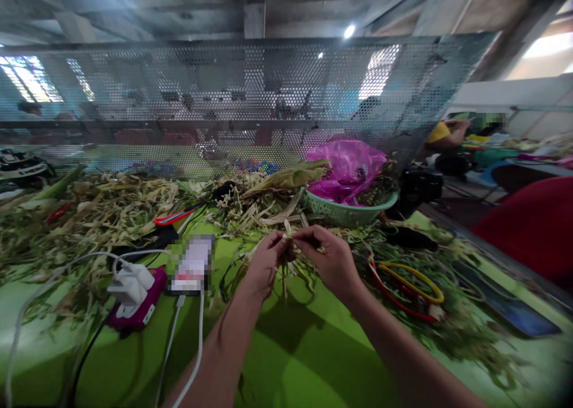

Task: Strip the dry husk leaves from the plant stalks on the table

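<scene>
Both my hands meet above the green tabletop [286,360], near the middle of the head view. My left hand [271,254] is closed around a small bunch of pale dried plant strips [287,227], perhaps husk or leaf. Thin ends of the bunch hang below the fingers. My right hand [326,249] pinches the pale upper part of the same bunch between thumb and fingertips. Behind the hands lies a heap of dry, straw-coloured plant pieces [268,202], with a long dry husk [290,175] on top.
At the left, a purple power strip [138,312] carries white plugs beside a phone [192,264] with white cables. An orange-red cutter [176,217] lies behind. A green basket [349,212] holds a pink plastic bag [347,169]. Yellow and red loops [409,282] lie right. A perforated metal screen [201,97] stands behind.
</scene>
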The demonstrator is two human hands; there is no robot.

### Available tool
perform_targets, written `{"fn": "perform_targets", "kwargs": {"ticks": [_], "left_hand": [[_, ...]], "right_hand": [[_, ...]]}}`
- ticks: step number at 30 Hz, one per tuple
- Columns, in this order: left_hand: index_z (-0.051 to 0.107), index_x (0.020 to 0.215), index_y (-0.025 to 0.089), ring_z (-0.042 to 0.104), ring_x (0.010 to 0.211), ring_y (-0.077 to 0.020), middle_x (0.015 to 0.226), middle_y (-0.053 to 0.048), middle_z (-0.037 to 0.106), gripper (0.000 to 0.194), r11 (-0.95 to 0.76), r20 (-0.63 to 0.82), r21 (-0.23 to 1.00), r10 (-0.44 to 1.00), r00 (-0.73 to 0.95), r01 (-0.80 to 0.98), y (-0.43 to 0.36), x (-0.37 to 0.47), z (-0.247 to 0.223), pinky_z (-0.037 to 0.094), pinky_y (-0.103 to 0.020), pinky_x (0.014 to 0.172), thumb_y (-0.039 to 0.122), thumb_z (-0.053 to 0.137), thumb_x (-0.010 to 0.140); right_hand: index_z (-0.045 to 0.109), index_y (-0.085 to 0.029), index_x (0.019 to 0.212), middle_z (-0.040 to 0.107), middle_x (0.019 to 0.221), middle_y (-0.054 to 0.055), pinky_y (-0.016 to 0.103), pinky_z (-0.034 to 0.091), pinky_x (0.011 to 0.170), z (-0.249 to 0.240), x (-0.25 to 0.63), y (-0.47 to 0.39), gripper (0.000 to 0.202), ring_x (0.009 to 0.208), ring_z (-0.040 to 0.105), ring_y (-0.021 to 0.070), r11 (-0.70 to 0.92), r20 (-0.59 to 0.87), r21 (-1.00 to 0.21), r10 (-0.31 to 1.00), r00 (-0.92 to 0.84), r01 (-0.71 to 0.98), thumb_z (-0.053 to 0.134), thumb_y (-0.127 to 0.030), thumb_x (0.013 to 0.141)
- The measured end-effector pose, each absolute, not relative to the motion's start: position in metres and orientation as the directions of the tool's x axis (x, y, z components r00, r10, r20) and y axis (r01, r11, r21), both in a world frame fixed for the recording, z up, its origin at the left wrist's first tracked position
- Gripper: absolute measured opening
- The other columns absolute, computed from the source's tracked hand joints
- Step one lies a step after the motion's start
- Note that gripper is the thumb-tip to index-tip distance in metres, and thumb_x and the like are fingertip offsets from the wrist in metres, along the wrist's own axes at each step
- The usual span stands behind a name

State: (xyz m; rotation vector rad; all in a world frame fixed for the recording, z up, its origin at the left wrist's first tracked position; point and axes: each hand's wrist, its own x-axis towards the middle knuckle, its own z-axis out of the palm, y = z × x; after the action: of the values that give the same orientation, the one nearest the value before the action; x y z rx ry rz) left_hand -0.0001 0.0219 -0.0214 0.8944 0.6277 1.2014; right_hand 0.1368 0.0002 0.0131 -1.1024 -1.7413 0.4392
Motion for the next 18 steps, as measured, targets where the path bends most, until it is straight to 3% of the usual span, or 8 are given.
{"fn": "perform_targets", "kwargs": {"ticks": [6, 12, 18], "left_hand": [[0.061, 0.08, 0.016, 0.049, 0.062, -0.0089, 0.072, 0.001, 0.055, 0.021, 0.196, -0.028, 0.835, 0.949, 0.314, -0.515, 0.015, -0.003, -0.009, 0.041, -0.022, 0.062, 0.029, 0.072, 0.068], [0.06, 0.081, 0.016, 0.048, 0.061, -0.0094, 0.067, 0.002, 0.052, 0.022, 0.109, -0.01, 0.93, 0.962, 0.272, -0.351, 0.018, -0.003, -0.015, 0.038, -0.023, 0.061, 0.033, 0.071, 0.07], [0.062, 0.082, 0.016, 0.051, 0.068, -0.011, 0.073, 0.0, 0.057, 0.018, 0.111, 0.014, 0.892, 0.963, 0.271, -0.439, 0.019, -0.005, -0.017, 0.041, -0.024, 0.068, 0.027, 0.069, 0.07]], "right_hand": [[0.067, -0.02, 0.086, 0.067, 0.081, 0.005, 0.031, 0.048, 0.07, 0.013, 0.144, 0.005, 0.011, 0.075, 0.061, 0.0188, 0.513, 0.558, -0.702, 0.827, -0.066, 0.494, 0.06, -0.029, 0.084], [0.066, -0.02, 0.086, 0.066, 0.081, 0.004, 0.029, 0.047, 0.071, 0.013, 0.143, 0.004, 0.009, 0.075, 0.06, 0.0176, 0.514, 0.555, -0.705, 0.829, -0.07, 0.488, 0.062, -0.028, 0.084], [0.066, -0.021, 0.085, 0.065, 0.083, 0.004, 0.03, 0.048, 0.073, 0.015, 0.141, 0.003, 0.007, 0.078, 0.06, 0.0183, 0.542, 0.565, -0.694, 0.818, -0.107, 0.474, 0.061, -0.026, 0.085]]}}
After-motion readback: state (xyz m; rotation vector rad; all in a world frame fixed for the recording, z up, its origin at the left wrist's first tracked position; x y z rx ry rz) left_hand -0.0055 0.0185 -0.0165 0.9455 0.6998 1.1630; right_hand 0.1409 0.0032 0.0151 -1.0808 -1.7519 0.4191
